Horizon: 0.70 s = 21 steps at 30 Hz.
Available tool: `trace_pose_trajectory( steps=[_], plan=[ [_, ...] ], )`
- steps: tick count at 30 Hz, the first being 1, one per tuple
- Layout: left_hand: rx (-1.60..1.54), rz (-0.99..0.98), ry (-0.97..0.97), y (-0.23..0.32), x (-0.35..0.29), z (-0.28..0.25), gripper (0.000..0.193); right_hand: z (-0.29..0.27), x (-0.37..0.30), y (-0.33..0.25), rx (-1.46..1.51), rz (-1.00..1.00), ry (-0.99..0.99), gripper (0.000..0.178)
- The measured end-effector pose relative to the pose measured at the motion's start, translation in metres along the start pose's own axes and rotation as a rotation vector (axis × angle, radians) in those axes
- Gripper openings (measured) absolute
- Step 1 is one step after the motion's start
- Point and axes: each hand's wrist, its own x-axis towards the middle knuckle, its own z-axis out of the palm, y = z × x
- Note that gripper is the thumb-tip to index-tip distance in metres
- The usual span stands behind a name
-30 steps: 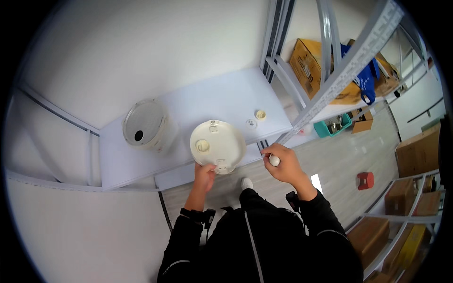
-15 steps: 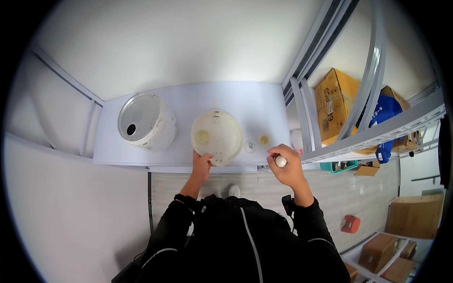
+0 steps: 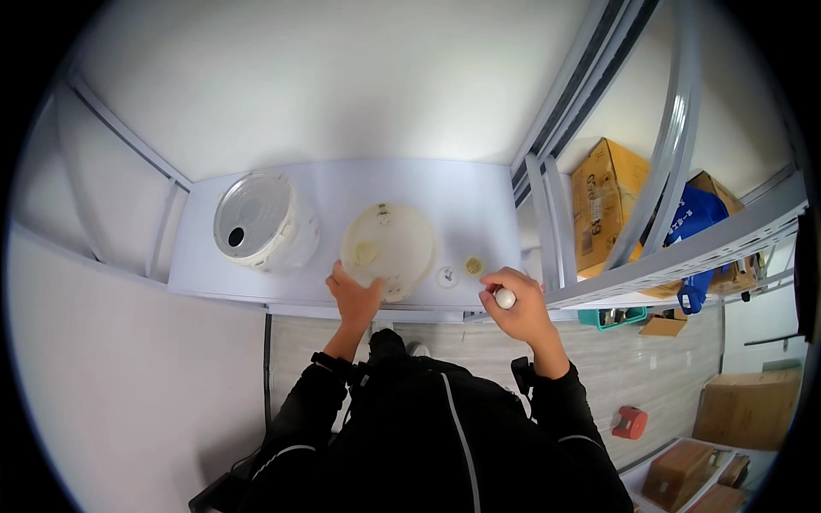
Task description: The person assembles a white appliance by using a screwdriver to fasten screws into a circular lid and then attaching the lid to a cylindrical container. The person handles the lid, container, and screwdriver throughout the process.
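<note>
A round, cream-coloured disc (image 3: 409, 248), perhaps a lid, lies on the white table, with small fittings at its far and near edges. A pale yellow round piece (image 3: 365, 253) shows on its left part. My left hand (image 3: 356, 297) is at the disc's near-left edge, thumb and fingers spread; whether it still touches the disc I cannot tell. My right hand (image 3: 518, 309) is closed around something with a rounded white end, the rest hidden in the fist. Just left of it are a small yellowish cup-like piece (image 3: 474, 265) and a small round whitish piece (image 3: 447, 276).
A white bucket (image 3: 295, 244) with a clear top and a dark round hole stands at the table's left (image 3: 195, 256). Right of the table, a metal rack holds a yellow cardboard box (image 3: 607, 201) and a blue bag (image 3: 697, 218). A red stool (image 3: 630, 422) stands on the floor.
My left hand has let its thumb off the disc's near fitting and spread its fingers, shifting slightly left. The disc now looks flatter on the table. My right hand keeps its grip.
</note>
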Motion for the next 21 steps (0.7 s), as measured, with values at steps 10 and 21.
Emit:
trace_pose_trajectory(
  steps=[10,21],
  plan=[
    [0.100,0.809,-0.193,0.073,-0.003,0.020,0.031,-0.009,-0.020,0.013,0.000,0.090,0.025,0.022],
    [0.407,0.932,-0.307,0.077,-0.014,0.085,0.009,-0.021,-0.045,0.008,0.001,0.201,0.074,0.025]
  ],
)
